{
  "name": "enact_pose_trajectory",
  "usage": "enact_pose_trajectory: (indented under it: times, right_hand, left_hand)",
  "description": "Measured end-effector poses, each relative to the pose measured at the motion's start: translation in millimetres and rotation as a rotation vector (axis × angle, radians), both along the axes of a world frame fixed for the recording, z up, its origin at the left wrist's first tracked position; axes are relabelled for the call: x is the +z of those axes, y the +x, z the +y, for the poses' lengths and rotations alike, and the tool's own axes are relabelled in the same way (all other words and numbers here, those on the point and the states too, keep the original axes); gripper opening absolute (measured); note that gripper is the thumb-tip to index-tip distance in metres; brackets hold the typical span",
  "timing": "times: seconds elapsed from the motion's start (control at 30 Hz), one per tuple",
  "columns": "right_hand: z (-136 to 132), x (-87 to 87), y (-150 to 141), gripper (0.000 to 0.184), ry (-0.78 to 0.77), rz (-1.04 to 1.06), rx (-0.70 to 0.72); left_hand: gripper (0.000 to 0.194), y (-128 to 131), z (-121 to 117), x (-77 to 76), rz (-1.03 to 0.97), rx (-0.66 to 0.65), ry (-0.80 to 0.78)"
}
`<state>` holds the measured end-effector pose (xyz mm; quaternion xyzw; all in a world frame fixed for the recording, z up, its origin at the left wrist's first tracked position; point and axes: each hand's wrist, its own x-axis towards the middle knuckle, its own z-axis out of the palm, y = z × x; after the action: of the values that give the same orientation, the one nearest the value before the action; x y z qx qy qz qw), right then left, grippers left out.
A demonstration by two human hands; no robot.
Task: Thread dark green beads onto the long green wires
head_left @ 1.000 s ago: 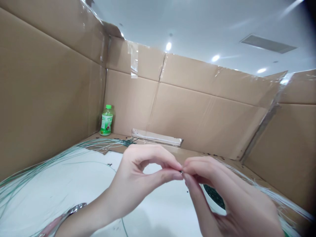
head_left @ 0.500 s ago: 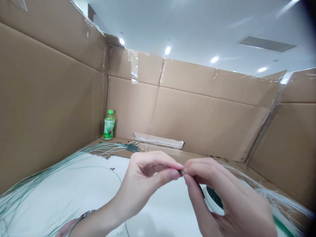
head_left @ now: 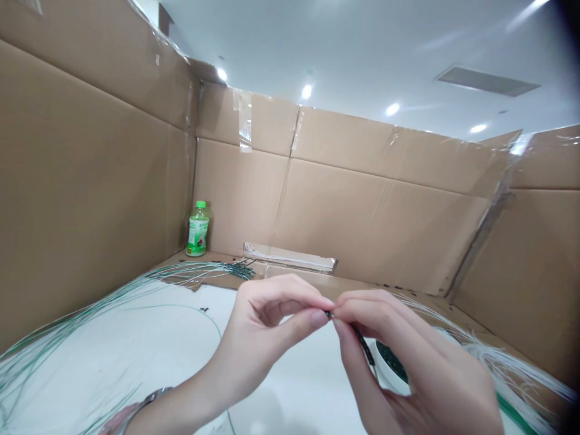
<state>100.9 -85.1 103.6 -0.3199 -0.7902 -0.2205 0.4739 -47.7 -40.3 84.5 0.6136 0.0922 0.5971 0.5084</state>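
Observation:
My left hand (head_left: pixel 263 332) is closed in a pinch on a small dark green piece (head_left: pixel 329 314), whose kind is too small to make out. Its fingertips meet those of my right hand (head_left: pixel 408 350), which is also pinched shut. Out from under the right fingers runs a thin wire with a black sleeve (head_left: pixel 365 349), its lower end pale. Behind the right hand a white bowl (head_left: pixel 385 377), partly covered, holds small dark green pieces. A thin green wire (head_left: pixel 220 332) curves across the white tabletop (head_left: pixel 181 350) and passes behind my left forearm.
A bundle of green and white wires (head_left: pixel 113 296) with dark tips lies along the left. More white wires (head_left: pixel 512 368) lie at right. A green-capped bottle (head_left: pixel 198 232) stands in the back corner. Cardboard walls (head_left: pixel 362 211) enclose the table, with a flat cardboard strip (head_left: pixel 290 258) at the back.
The hands stay together in nearly the same pinch. More of the black sleeve and its pale wire end shows below the right fingers. The view has shifted slightly.

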Motion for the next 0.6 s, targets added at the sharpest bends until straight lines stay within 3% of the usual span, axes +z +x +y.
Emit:
enact_pose_trajectory:
  times: [0.13,0.37,0.6]
  right_hand:
    - [-1.0,-0.8,0.3,0.016,0.028,-0.016,-0.033]
    - [-1.8,-2.2,-0.8,0.015,0.082,-0.007,-0.084]
    - [0.5,-4.3,-2.2,0.014,0.005,0.088,-0.013]
  left_hand:
    - [0.011,0.5,-0.1,-0.4,0.021,0.049,0.042]
    - [0.017,-7.3,-2.1,-0.1,0.146,0.271,0.273]
    - [0.019,-4.0,0.5,-0.8,0.043,0.181,0.182]
